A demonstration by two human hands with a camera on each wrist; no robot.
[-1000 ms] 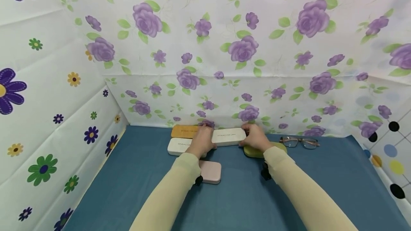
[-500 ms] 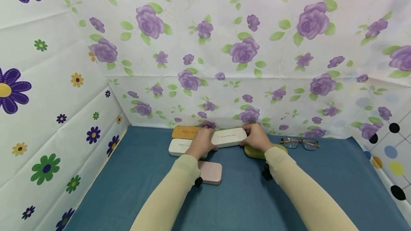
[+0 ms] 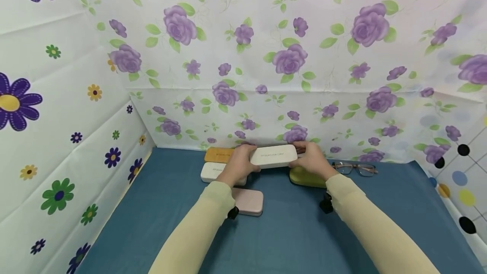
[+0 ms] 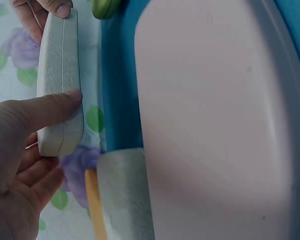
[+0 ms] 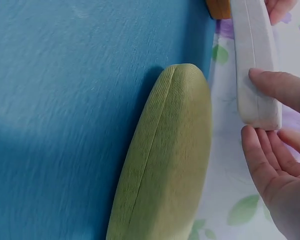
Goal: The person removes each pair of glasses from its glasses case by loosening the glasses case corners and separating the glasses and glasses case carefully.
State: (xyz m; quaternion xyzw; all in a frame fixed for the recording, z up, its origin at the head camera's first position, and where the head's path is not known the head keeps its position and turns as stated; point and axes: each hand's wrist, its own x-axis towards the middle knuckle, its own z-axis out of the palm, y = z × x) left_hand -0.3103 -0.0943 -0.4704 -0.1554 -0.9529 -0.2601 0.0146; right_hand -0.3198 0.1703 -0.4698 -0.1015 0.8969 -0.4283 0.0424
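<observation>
Between my two hands a white glasses case hangs raised in front of the flowered back sheet, its lid closed. My left hand grips its left end, and in the left wrist view the thumb lies across the seam side of the case. The right end is held by my right hand, with the thumb on the front side in the right wrist view. Below the right hand lies a green glasses case, partly covered by the wrist. A second white case sits behind my left wrist, partly hidden.
An orange glasses case lies against the back sheet at left. Nearer me, a pink case rests beside my left sleeve. Folded-out eyeglasses lie at right on the blue cloth. Printed sheets rise at the back and sides.
The white glasses case has tilted, then risen off the cloth and shifted slightly right in both hands. The other cases and the eyeglasses stay where they were.
</observation>
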